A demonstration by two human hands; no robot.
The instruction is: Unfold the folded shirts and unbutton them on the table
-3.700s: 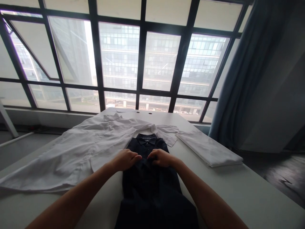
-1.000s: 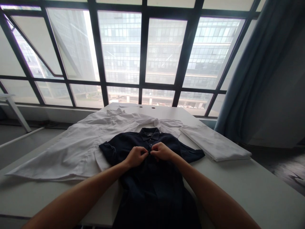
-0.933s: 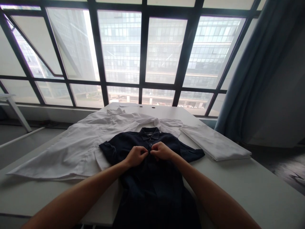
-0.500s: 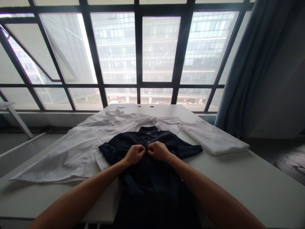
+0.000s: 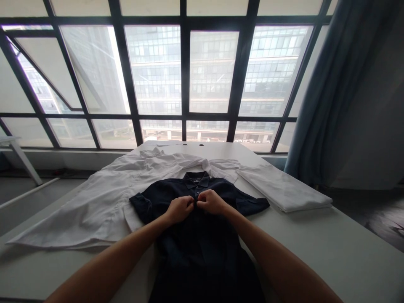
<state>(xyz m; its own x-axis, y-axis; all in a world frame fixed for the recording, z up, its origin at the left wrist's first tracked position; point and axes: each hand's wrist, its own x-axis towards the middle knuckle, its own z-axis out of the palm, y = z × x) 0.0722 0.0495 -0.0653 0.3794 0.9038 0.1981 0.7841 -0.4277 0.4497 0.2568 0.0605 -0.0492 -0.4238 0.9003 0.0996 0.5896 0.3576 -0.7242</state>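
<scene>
A dark navy short-sleeved shirt (image 5: 205,248) lies front up, with its collar (image 5: 196,178) pointing away from me and its sleeves spread to both sides. My left hand (image 5: 181,209) pinches the front placket a little below the collar. Close beside it, my right hand (image 5: 211,202) pinches the same strip of cloth from the other side. The fingertips of both hands nearly meet there. A small button shows above them; whatever lies between the fingers is too small to make out.
A white shirt (image 5: 94,202) lies spread to the left and behind the navy one. To the right rests a folded white cloth (image 5: 284,189). All lie on a white table (image 5: 315,244). Large windows stand behind, with a blue-grey curtain (image 5: 318,126) on the right.
Both hands stay at the same spot on the placket, with slight finger movement. The whole view has shifted a little, so things appear somewhat lower.
</scene>
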